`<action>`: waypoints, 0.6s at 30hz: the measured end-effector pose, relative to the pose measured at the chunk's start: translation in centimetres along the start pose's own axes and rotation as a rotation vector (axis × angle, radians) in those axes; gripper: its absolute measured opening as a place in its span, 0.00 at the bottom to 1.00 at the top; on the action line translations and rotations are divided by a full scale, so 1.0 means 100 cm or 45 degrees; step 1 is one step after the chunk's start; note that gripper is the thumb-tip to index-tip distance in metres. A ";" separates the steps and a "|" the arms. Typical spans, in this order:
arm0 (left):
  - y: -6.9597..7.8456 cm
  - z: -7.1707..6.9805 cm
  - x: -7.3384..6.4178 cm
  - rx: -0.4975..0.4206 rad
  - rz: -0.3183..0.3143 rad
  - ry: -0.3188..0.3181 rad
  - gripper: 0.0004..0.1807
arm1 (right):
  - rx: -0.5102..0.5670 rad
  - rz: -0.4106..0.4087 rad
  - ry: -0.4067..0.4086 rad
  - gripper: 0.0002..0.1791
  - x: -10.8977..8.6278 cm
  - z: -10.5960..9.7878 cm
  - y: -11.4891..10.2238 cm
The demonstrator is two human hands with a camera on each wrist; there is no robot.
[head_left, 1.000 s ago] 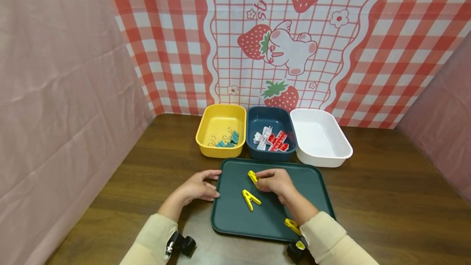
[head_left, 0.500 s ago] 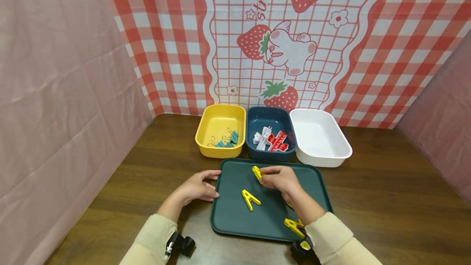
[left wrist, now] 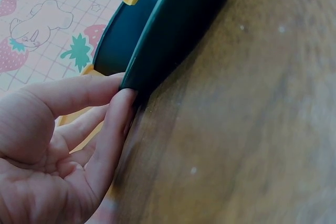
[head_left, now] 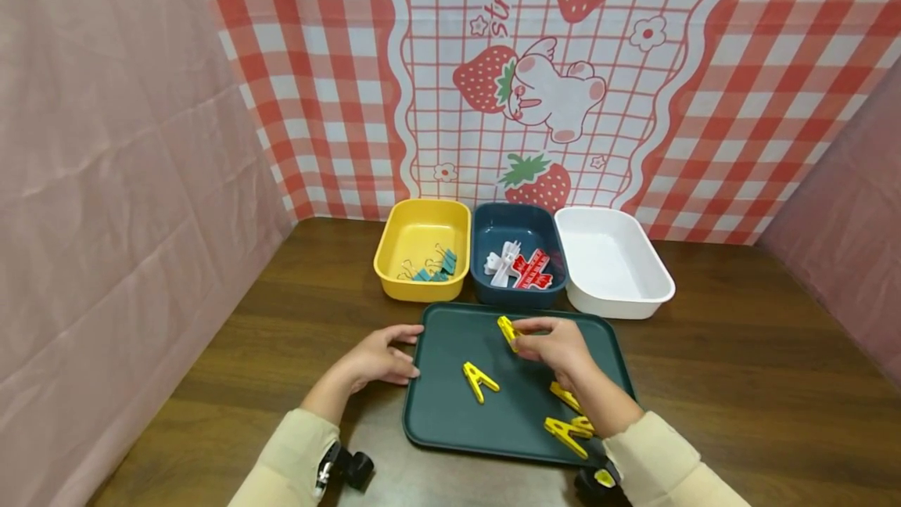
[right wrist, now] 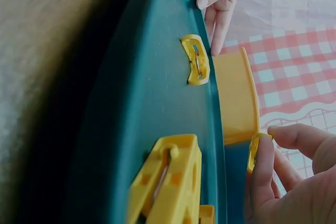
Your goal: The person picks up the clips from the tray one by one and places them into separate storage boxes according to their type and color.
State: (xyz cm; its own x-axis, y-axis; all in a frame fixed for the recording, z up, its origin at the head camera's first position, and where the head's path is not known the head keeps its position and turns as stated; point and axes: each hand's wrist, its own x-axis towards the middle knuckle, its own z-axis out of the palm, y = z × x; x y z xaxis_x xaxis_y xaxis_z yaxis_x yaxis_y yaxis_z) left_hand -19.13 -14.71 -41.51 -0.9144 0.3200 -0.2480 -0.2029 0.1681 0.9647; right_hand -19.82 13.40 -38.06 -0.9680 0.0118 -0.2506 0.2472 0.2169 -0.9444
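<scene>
Touches left edge of green tray (head_left: 450,429) with left hand (head_left: 380,357), spread wide at fingers in head view but seemingly narrow in left wrist view. Shows teal binder clips (head_left: 448,261) inside yellow bin (head_left: 422,292) in head view only. Pinches yellow clip (head_left: 507,329) between narrowly set fingers of right hand (head_left: 556,350) over tray, farther right than half a second ago.

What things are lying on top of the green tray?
On the tray lie yellow clips: one left of centre, others at the right. The right arm partly covers that side, so I cannot count them exactly.
</scene>
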 end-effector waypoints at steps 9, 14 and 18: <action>-0.001 0.000 0.001 -0.005 -0.003 -0.007 0.37 | -0.023 0.036 0.014 0.19 -0.006 -0.012 0.002; 0.000 0.000 0.000 -0.001 -0.005 -0.003 0.37 | -0.022 0.013 0.022 0.19 -0.008 -0.022 0.004; 0.001 0.000 0.000 0.000 -0.010 -0.002 0.37 | 0.023 -0.021 0.030 0.21 -0.009 -0.030 0.007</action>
State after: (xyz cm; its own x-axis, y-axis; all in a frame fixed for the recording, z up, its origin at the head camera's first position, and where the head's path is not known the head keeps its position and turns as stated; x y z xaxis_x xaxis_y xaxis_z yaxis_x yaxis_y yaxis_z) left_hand -19.17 -14.68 -41.47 -0.9122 0.3202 -0.2556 -0.2098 0.1709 0.9627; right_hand -18.87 16.45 -37.81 -0.9727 0.0312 -0.2299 0.2314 0.1998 -0.9521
